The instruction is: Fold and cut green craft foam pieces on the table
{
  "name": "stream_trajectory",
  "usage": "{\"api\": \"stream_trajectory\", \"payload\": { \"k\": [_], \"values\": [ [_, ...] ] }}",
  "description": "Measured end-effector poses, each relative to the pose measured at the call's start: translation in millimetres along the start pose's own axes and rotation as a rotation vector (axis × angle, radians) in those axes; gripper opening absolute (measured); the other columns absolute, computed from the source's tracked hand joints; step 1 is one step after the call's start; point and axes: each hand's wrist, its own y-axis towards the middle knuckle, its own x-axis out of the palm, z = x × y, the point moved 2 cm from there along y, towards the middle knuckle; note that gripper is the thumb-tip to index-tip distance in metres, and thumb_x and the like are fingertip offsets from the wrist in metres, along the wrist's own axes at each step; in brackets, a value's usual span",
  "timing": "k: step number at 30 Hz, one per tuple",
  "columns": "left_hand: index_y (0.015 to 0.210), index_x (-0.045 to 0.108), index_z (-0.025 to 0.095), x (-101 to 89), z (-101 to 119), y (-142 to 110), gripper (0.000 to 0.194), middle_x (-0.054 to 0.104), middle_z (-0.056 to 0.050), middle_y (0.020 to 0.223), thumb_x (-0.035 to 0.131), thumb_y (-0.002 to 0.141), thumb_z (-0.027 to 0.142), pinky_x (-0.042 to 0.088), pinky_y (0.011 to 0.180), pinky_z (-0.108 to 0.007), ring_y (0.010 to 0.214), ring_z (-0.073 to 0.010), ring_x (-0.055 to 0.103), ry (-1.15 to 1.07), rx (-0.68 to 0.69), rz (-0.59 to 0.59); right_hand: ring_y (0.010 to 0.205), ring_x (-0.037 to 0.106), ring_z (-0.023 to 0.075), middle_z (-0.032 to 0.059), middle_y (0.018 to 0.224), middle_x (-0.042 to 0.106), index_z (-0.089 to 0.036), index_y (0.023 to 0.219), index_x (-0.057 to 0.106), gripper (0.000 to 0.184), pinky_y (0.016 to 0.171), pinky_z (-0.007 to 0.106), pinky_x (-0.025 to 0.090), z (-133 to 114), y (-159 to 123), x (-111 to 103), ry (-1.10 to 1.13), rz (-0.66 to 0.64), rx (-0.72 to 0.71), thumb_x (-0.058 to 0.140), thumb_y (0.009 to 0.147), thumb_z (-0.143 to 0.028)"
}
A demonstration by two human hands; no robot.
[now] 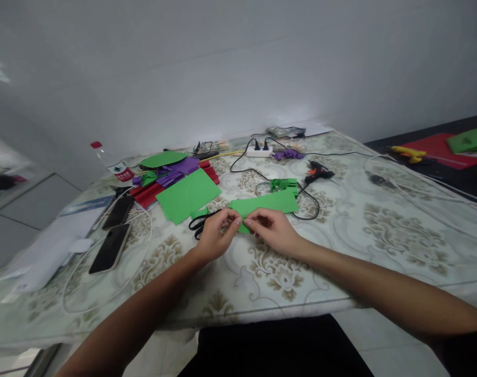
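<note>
Between my fingertips is a small piece of green paper (243, 227). My left hand (219, 233) pinches it from the left, and my right hand (275, 230) pinches its right side. Just beyond my hands lies a long green paper strip (267, 203). Black-handled scissors (199, 224) rest beside my left hand, their blades hidden. A larger green sheet (189, 195) is farther left. Past the strip sits a fringed green paper piece (284, 185).
A black glue gun (319, 172) and its cord lie to the right, near a white power strip (259, 152). Two phones (111, 248), a bottle (118, 168) and purple paper (179, 170) are on the left. A yellow glue gun (409, 153) lies at far right.
</note>
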Motion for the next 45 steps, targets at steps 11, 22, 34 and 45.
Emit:
{"api": "stream_trajectory", "payload": {
  "k": [11, 22, 34, 45],
  "values": [
    [0.090, 0.060, 0.018, -1.2, -2.2, 0.0, 0.015, 0.062, -0.001, 0.078, 0.056, 0.095, 0.032, 0.046, 0.059, -0.022, 0.064, -0.0115, 0.058, 0.007, -0.032, -0.022, 0.060, 0.059, 0.0137, 0.0009, 0.068, 0.065, -0.017, 0.085, 0.069, 0.023, 0.057, 0.025, 0.046, -1.0, -1.4, 0.5, -0.035, 0.002, -0.007, 0.064, 0.089, -0.039],
    [0.090, 0.061, 0.018, -0.7, -1.6, -0.3, 0.016, 0.062, -0.001, 0.075, 0.058, 0.095, 0.033, 0.047, 0.061, -0.023, 0.065, -0.0121, 0.059, 0.010, -0.021, -0.042, 0.060, 0.059, 0.0141, 0.0013, 0.068, 0.065, -0.016, 0.084, 0.069, 0.026, 0.057, 0.025, 0.045, -0.3, -1.3, 0.5, -0.046, -0.014, 0.007, 0.064, 0.089, -0.042],
    [0.087, 0.057, 0.019, 0.9, -5.9, -0.4, 0.018, 0.057, 0.002, 0.071, 0.056, 0.095, 0.035, 0.047, 0.057, -0.022, 0.061, -0.0108, 0.055, -0.095, -0.099, 0.013, 0.058, 0.058, 0.0137, 0.0009, 0.066, 0.066, -0.017, 0.084, 0.068, 0.024, 0.056, 0.024, 0.045, 0.9, -1.2, 0.9, -0.026, -0.031, 0.046, 0.065, 0.088, -0.040],
    [0.091, 0.060, 0.018, -0.1, -6.7, 2.1, 0.022, 0.060, -0.001, 0.079, 0.055, 0.096, 0.039, 0.050, 0.063, -0.025, 0.069, -0.0130, 0.057, -0.160, -0.089, 0.005, 0.066, 0.068, 0.0151, 0.0009, 0.069, 0.067, -0.016, 0.075, 0.063, 0.038, 0.061, 0.025, 0.054, -1.0, 2.8, 2.6, 0.450, -0.122, 0.359, 0.078, 0.075, -0.052]
  ]
}}
